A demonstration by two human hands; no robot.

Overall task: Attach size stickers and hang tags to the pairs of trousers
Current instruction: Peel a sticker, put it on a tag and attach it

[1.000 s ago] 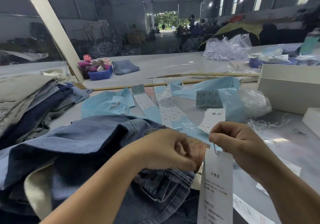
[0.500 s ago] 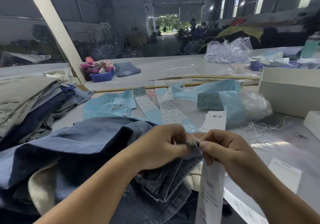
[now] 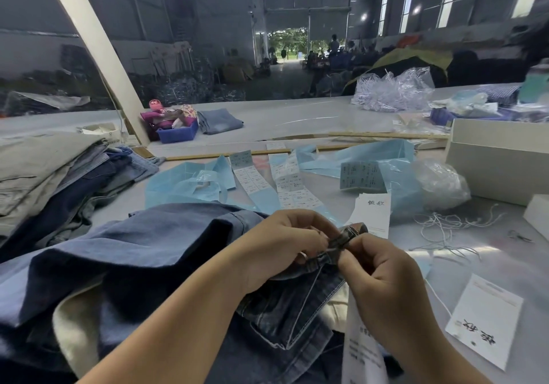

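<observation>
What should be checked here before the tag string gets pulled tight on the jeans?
1. Left hand pinches the belt loop: ok.
2. Right hand pinches at the same loop: ok.
3. Hang tag hangs below the right hand: ok.
4. String passed through the loop: cannot tell, fingers hide it.
5. Spare strings lie on the table, apart from the hands: ok.
6. Size sticker on these jeans: cannot tell.

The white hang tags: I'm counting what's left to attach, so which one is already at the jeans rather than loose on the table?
The hang tag dangling below the right hand; the other two lie loose on the table.
</observation>
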